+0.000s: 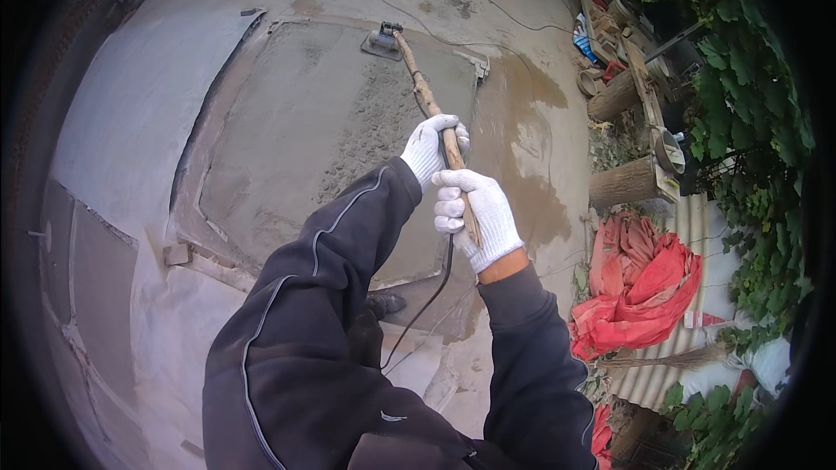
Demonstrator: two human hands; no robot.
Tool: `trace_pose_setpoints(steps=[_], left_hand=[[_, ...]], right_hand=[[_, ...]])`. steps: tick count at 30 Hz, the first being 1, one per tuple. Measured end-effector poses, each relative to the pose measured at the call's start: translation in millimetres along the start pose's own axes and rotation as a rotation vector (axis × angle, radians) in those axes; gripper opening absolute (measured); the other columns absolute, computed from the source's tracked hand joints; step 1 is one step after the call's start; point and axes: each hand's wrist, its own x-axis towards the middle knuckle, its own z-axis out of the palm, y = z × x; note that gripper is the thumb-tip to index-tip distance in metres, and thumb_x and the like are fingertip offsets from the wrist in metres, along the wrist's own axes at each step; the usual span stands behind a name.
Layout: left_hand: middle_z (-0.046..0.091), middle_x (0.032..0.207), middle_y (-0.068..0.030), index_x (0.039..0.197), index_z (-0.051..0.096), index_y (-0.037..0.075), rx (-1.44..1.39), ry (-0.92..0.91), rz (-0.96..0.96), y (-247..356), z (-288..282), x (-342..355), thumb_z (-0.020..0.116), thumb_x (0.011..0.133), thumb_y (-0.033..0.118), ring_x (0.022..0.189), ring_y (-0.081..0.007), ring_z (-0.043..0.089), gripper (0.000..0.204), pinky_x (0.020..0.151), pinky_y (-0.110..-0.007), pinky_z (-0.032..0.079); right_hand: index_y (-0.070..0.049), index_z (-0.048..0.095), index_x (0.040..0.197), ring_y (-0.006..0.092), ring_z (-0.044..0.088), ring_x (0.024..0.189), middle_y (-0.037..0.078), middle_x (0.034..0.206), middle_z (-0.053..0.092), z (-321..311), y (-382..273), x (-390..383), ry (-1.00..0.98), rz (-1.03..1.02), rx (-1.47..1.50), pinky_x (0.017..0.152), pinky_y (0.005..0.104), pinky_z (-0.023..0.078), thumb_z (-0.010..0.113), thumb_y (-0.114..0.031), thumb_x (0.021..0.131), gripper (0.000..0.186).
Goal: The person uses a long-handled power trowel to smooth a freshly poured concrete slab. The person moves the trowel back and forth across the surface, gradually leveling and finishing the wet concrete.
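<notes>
Head view: the left hand (427, 153) and the right hand (484, 211), both in white gloves, close fully round one wooden pole (420, 83), with no gap showing between palm and wood. The right hand sits nearer the body, close to the pole's butt end; the left is just ahead of it. Beyond the grip, at the pole's far end, a flat plate tool (381, 42) rests on grey wet concrete (270, 122), which spreads ahead and to the left of the hands. A rough, lumpy strip (370, 126) lies ahead of the grip, short of the plate.

A black cord (442, 274) hangs below the right hand and passes near a dark shoe (388, 304); it could snag on the foot or drag over the soft surface if it swings loose. The plate's edge could gouge the concrete if the pole is tipped or pressed unevenly, and the rough, slightly crooked wood might turn inside the gloves.

Counted: two gloved hands, one pole, one plate tool, one shoe in sight, one lumpy strip. Well right of the grip lie one crumpled red sheet heap (640, 274) and two thick logs (622, 184).
</notes>
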Motion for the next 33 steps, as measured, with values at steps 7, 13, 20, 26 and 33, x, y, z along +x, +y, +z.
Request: trace_pose_setpoints(steps=[7, 13, 20, 26, 33], left_hand=[[0.051, 0.074, 0.0033, 0.088, 0.050, 0.012, -0.242, -0.049, -0.025, 8, 3, -47, 0.058, 0.106, 0.019, 0.060, -0.0085, 0.051, 0.020, 0.057, -0.024, 0.050], [0.055, 0.076, 0.0035, 0.091, 0.051, 0.012, -0.259, -0.062, -0.029, 1, -6, -62, 0.060, 0.105, 0.018, 0.060, -0.0082, 0.051, 0.018, 0.055, -0.023, 0.049], [0.054, 0.075, 0.0036, 0.091, 0.052, 0.013, -0.212, -0.026, 0.023, -5, 2, -78, 0.060, 0.105, 0.020, 0.060, -0.0091, 0.051, 0.017, 0.055, -0.024, 0.048], [0.055, 0.078, 0.0029, 0.093, 0.053, 0.013, -0.193, 0.015, 0.032, -16, 10, -81, 0.060, 0.104, 0.020, 0.063, -0.0104, 0.053, 0.014, 0.057, -0.025, 0.049], [0.055, 0.078, 0.0040, 0.094, 0.053, 0.014, -0.162, 0.081, 0.054, -34, -5, -101, 0.059, 0.104, 0.022, 0.063, -0.0095, 0.052, 0.013, 0.056, -0.024, 0.047]], right_hand=[[-0.007, 0.059, 0.093, 0.0056, 0.046, 0.050, -0.007, 0.069, 0.050, 37, 24, -14, -0.060, 0.094, -0.064, 0.045, 0.0243, 0.037, 0.060, -0.014, 0.100, 0.010], [-0.004, 0.058, 0.097, 0.0060, 0.049, 0.052, -0.004, 0.074, 0.054, 36, 43, -22, -0.096, 0.048, -0.004, 0.046, 0.0241, 0.040, 0.060, -0.014, 0.100, 0.010], [-0.004, 0.057, 0.107, 0.0071, 0.053, 0.055, 0.003, 0.084, 0.061, 37, 51, -36, -0.106, 0.013, 0.072, 0.046, 0.0234, 0.042, 0.060, -0.014, 0.102, 0.012], [-0.008, 0.057, 0.113, 0.0082, 0.053, 0.055, 0.008, 0.088, 0.063, 32, 47, -51, -0.094, 0.015, 0.116, 0.046, 0.0232, 0.045, 0.059, -0.017, 0.105, 0.013], [-0.008, 0.056, 0.117, 0.0108, 0.053, 0.059, 0.007, 0.086, 0.059, 22, 81, -64, -0.023, -0.024, 0.175, 0.045, 0.0223, 0.042, 0.059, -0.020, 0.106, 0.017]])
